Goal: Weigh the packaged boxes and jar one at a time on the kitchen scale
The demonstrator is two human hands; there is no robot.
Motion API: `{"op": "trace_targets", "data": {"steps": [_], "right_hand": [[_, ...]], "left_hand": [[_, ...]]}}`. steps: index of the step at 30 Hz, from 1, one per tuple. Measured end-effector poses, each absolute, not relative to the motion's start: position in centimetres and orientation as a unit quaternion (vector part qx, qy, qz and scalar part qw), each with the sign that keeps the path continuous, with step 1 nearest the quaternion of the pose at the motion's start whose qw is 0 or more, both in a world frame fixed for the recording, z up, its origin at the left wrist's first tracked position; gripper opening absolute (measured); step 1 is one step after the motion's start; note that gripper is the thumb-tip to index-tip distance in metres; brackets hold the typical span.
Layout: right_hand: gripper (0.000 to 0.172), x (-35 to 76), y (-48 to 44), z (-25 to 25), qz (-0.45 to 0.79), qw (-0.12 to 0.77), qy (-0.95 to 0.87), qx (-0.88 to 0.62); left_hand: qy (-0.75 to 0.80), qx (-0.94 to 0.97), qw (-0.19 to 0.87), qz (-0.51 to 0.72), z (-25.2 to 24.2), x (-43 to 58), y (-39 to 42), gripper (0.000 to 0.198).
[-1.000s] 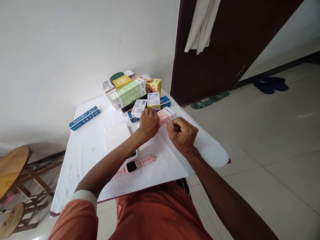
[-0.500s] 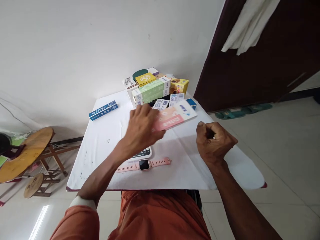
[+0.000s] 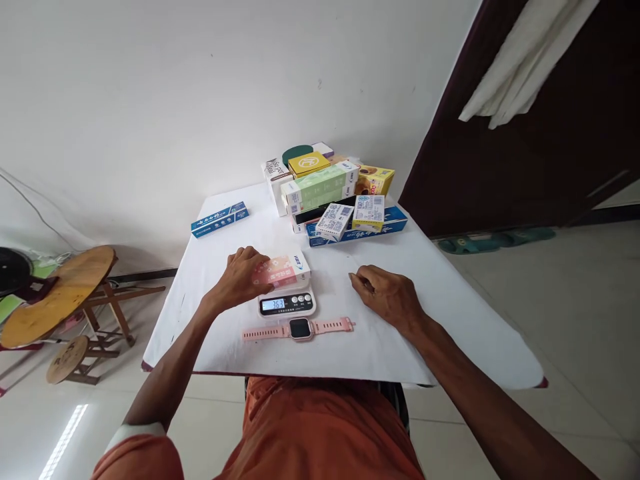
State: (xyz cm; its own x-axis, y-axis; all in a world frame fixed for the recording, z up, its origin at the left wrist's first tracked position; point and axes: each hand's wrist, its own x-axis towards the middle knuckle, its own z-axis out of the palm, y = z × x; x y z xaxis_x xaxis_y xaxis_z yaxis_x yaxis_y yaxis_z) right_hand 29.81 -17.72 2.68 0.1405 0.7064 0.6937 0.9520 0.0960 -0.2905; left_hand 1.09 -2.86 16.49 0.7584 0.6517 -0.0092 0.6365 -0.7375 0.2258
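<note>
My left hand (image 3: 243, 273) grips the left end of a flat pink-and-white box (image 3: 286, 269), thumb at the front edge and fingers behind. The box is on a white digital kitchen scale (image 3: 287, 303), covering most of its weighing plate; the lit display shows digits that look like 363. In front of the scale lies a smartwatch (image 3: 301, 329) with a pink strap stretched out flat. To the right of the scale, my right hand (image 3: 385, 293) rests on the white cloth in a loose fist, with nothing visible in it.
Behind the scale is a pile with a green box (image 3: 320, 186), yellow boxes (image 3: 309, 163), two small white-and-yellow boxes (image 3: 369, 211) and a long blue box (image 3: 395, 221). Another blue box (image 3: 220, 219) lies at the table's back left. A stool (image 3: 70, 360) stands left of the table.
My left hand has brought the pink-and-white box down and left from mid-air onto the scale. My right hand has lowered to the cloth and moved left, still closed. The view shifted slightly.
</note>
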Motion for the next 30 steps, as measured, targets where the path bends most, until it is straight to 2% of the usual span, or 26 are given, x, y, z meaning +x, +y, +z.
{"op": "trace_targets", "data": {"steps": [6, 11, 15, 18, 23, 30], "right_hand": [[0.036, 30.0, -17.9, 2.7, -0.125, 0.364, -0.617, -0.687], [0.037, 30.0, -18.0, 2.5, -0.128, 0.367, -0.613, -0.688], [0.037, 30.2, -18.0, 2.1, -0.137, 0.365, -0.619, -0.682], [0.037, 30.4, -18.1, 1.9, -0.141, 0.365, -0.619, -0.681], [0.037, 30.5, -18.2, 2.0, -0.155, 0.372, -0.627, -0.666], [0.036, 30.2, -18.0, 2.4, -0.151, 0.374, -0.624, -0.669]], "left_hand": [[0.338, 0.934, 0.114, 0.02, 15.3, 1.3, -1.9, 0.049], [0.333, 0.935, 0.116, 0.039, 15.3, 0.5, -1.8, 0.085], [0.339, 0.933, 0.115, 0.048, 15.2, 0.2, -1.8, 0.092], [0.34, 0.933, 0.111, 0.039, 14.6, 0.1, -2.0, 0.085], [0.321, 0.94, 0.108, 0.036, 14.1, -1.3, -1.4, 0.047], [0.491, 0.867, 0.001, 0.086, 16.7, -4.1, 9.7, 0.043]]}}
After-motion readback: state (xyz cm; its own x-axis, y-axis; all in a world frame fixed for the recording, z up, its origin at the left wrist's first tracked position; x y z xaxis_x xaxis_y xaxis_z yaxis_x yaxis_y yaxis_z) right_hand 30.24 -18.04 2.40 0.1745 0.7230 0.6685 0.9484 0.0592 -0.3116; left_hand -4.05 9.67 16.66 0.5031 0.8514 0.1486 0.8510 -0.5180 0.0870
